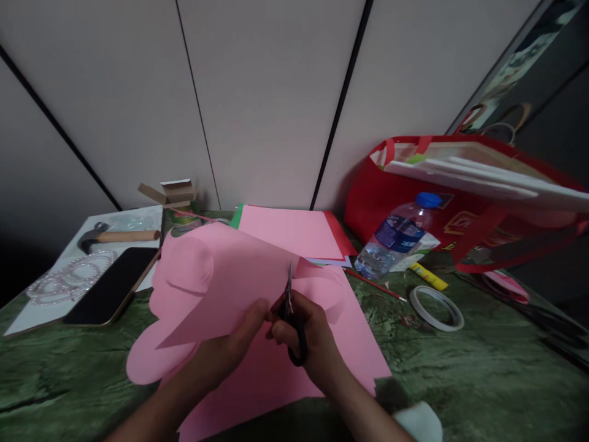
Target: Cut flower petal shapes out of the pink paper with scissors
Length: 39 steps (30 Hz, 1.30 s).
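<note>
My left hand grips a large sheet of pink paper by its near edge, thumb on top. Rounded, scalloped outlines run along the sheet's left side, and a curved slit shows there. In my right hand is a pair of black-handled scissors, fingers wrapped round the handles. The blades point up and away from me at the right part of the held sheet, close to my left fingertips. Beneath both hands lies another pink sheet flat on the table.
A stack of coloured paper lies at the back. To the right are a water bottle, a tape roll, a yellow tube, a pencil and a red bag. A phone, hammer and beads lie left.
</note>
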Available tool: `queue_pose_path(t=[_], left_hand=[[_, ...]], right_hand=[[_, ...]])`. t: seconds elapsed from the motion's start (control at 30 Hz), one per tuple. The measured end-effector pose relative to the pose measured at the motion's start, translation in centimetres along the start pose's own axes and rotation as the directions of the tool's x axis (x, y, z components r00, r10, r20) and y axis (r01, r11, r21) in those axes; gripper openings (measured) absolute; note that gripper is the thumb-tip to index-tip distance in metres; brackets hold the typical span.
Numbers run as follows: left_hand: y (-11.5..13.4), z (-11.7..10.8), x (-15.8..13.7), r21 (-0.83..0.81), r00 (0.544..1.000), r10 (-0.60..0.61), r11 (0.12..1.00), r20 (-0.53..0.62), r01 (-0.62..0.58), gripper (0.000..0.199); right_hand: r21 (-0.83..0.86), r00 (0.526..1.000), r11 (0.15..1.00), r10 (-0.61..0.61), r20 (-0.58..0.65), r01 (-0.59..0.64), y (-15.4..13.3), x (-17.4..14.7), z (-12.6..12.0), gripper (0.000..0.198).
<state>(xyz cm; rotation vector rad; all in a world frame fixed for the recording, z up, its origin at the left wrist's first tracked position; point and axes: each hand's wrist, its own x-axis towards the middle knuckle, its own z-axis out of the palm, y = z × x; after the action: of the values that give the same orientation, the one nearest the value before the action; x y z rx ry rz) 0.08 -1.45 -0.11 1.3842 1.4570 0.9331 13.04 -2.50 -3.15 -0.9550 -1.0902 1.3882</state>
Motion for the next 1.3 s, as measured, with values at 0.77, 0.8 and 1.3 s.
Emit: queue_pose_path(t=[0.77,0.8,1.3], left_hand=[[-0.2,-0.5,0.4,0.051,0.998,0.062,0.997,-0.005,-0.061,0.026],[-0.3,-0.6,0.5,0.047,0.998,0.069,0.997,-0.007,-0.068,0.026],[-0.1,-0.8,0.9,0.048,0.994,0.107,0.993,-0.040,-0.105,0.023]], right_hand=[[0.005,0.999,0.999,0.034,-0.026,-0.034,0.0,0.1,0.0,0.013],[0.008,0.999,0.999,0.036,-0.027,-0.036,0.0,0.1,0.0,0.013],[0.040,0.998,0.998,0.059,-0.032,-0.057,-0.3,0.1,0.2,0.012]])
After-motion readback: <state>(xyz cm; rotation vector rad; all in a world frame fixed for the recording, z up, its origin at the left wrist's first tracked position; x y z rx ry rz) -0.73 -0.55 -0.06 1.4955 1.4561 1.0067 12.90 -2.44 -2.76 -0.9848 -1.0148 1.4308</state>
